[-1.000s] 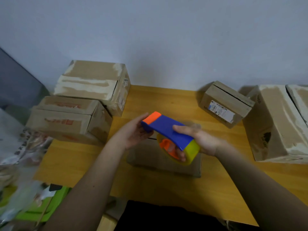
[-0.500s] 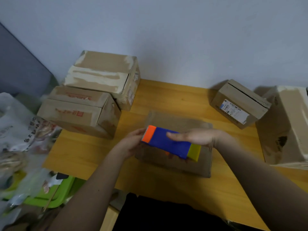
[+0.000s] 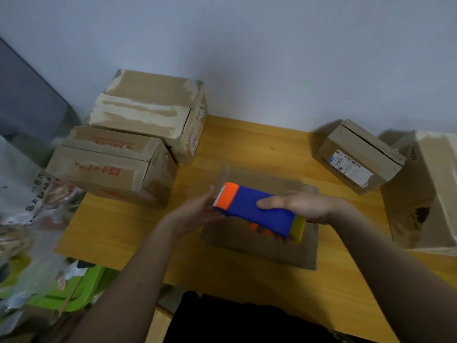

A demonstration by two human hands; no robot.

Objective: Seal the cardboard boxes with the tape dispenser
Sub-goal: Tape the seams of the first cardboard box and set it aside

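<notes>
Both hands on tape dispenser (image 3: 257, 210) | right grip (image 3: 300, 205) clasps top | left grip (image 3: 197, 211) relaxed, touching orange end

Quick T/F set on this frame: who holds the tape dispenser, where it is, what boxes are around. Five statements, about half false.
1. The right hand grips the tape dispenser. True.
2. The dispenser is over the flat box in the middle of the table. True.
3. The left hand rests on the table away from the dispenser. False: it is at the dispenser's orange toothed end.
4. The dispenser's body is green. False: it is blue, with an orange end and a yellow roll of tape.
5. Two boxes sit side by side at the table's left, one nearer the wall. True.
</notes>
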